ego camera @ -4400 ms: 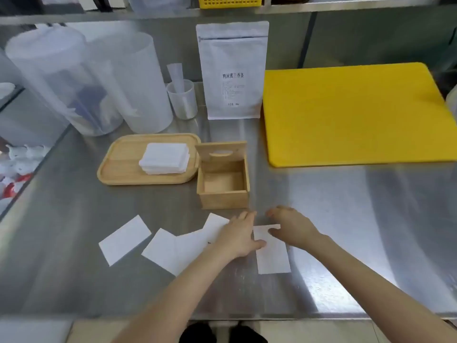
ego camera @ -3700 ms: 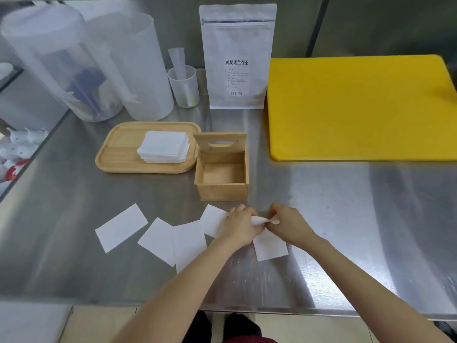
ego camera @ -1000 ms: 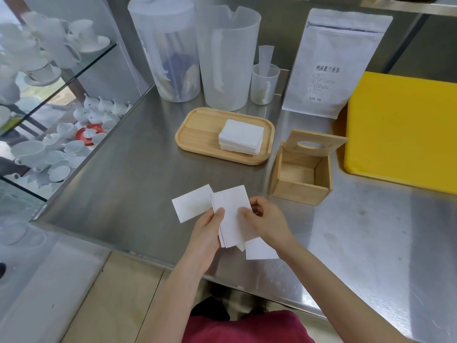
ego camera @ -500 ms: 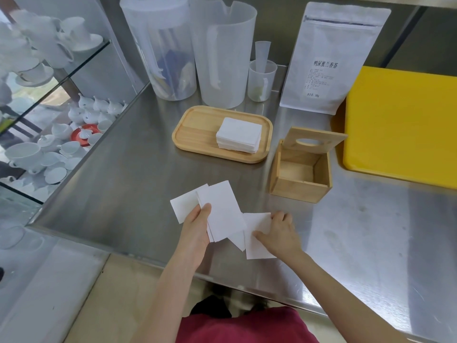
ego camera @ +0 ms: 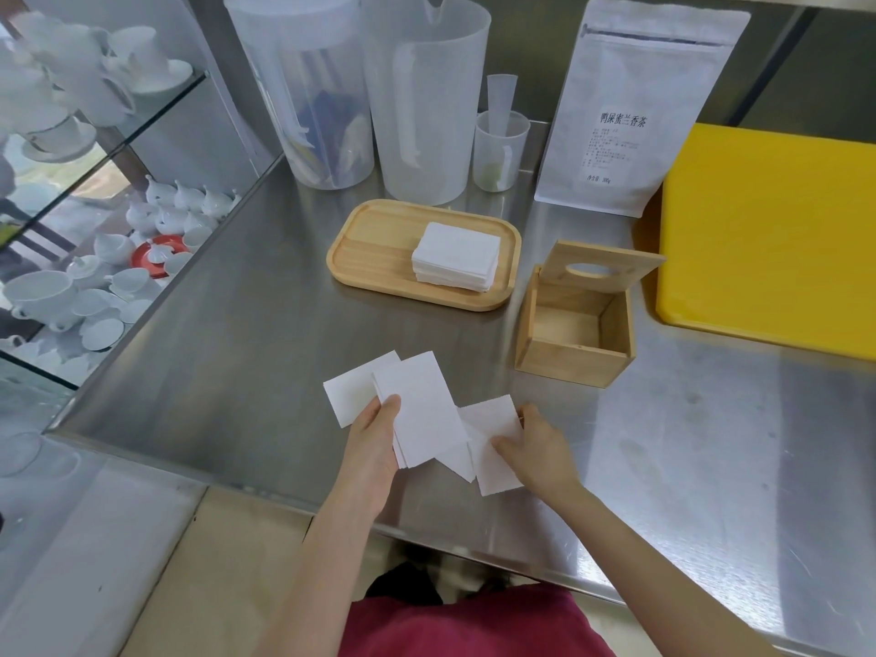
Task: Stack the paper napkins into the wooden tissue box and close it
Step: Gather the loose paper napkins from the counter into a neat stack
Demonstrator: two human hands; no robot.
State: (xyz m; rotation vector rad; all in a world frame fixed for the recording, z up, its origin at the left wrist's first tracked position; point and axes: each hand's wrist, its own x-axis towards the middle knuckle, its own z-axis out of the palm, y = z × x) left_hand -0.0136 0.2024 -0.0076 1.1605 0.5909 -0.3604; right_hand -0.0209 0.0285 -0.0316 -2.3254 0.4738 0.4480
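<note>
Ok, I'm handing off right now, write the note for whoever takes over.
Left hand: holding a small stack of napkins in its grip.
Right hand: flat on a loose napkin on the counter, nothing lifted.
One more napkin lies under the held stack's left side.
Wooden tissue box: open, empty, lid up.
Further napkin pile sits on the wooden tray.
Left: gather the loose ones, load the box, close it.

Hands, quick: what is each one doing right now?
Left hand: closed on a small stack of white paper napkins.
Right hand: open, fingers on a loose white napkin on the steel counter.
</note>
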